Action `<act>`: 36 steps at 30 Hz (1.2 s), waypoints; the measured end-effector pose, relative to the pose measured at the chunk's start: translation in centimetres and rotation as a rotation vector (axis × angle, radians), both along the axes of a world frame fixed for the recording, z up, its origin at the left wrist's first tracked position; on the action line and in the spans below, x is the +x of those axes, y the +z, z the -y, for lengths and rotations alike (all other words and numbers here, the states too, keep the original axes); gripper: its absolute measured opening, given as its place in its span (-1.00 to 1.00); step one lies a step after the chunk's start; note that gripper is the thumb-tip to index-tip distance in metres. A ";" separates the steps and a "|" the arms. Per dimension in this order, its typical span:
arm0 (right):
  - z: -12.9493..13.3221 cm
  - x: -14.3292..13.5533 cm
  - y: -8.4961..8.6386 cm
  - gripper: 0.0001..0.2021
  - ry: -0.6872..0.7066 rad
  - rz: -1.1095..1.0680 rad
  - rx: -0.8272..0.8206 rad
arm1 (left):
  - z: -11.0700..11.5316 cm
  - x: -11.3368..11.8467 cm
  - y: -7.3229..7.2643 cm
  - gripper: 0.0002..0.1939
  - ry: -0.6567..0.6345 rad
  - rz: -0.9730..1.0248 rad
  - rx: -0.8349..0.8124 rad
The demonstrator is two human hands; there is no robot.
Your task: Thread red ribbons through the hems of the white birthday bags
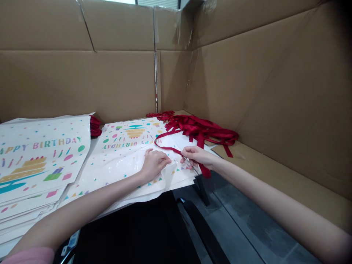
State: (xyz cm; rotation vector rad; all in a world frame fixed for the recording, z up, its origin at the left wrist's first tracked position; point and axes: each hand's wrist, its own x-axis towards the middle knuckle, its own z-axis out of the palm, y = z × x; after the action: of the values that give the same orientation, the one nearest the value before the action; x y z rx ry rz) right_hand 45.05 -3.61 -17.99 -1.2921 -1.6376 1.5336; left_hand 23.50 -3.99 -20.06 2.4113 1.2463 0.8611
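My left hand (155, 165) lies on a white plastic sheet printed with a birthday cake (118, 167), fingers curled and pinching a raised fold at its near right edge. Across from it, my right hand (198, 157) is closed round a thin metal tool (192, 165), whose exact kind I cannot make out. A red ribbon (172, 148) runs from the right fingers and loops left over the sheet. More red ribbon (205, 170) hangs past the table edge beneath the right hand. My fingertips partly hide both the tool and the ribbon end.
Tangled red ribbons (200, 128) lie at the back right. On the left sits a stack of similar printed sheets (63, 128), with a red bundle (95, 125) beside it. Tall cardboard walls (115, 80) enclose the back and right. A black chair armrest (199, 227) is below.
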 end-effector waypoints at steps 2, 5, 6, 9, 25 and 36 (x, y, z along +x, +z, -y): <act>-0.3 -0.1 0.6 -0.63 0.045 0.084 0.033 | 0.0 0.0 0.0 -0.78 -0.008 -0.012 0.005; -0.6 -0.8 0.8 -0.63 0.076 0.204 0.055 | 0.1 0.0 0.2 -0.77 -0.008 -0.033 0.009; -0.7 -1.0 0.8 -0.62 0.079 0.230 0.050 | 0.1 0.0 0.2 -0.77 -0.004 -0.038 0.007; -1.0 -1.5 0.4 -0.59 0.112 0.266 0.030 | 0.2 0.0 0.3 -0.76 0.004 -0.052 -0.005; -2.3 -1.3 -1.1 -0.48 0.251 0.308 0.022 | 0.3 -0.1 0.4 -0.81 -0.016 -0.026 -0.020; -1.7 -1.9 -0.1 -0.48 0.282 0.359 -0.017 | 0.4 -0.4 0.4 -0.78 -0.042 -0.046 -0.041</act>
State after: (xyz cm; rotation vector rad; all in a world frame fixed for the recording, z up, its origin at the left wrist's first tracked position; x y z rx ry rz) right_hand 43.16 -1.88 -18.07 -1.4604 -2.1123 1.5399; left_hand 23.13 -4.39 -19.66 2.4284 1.2134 0.7657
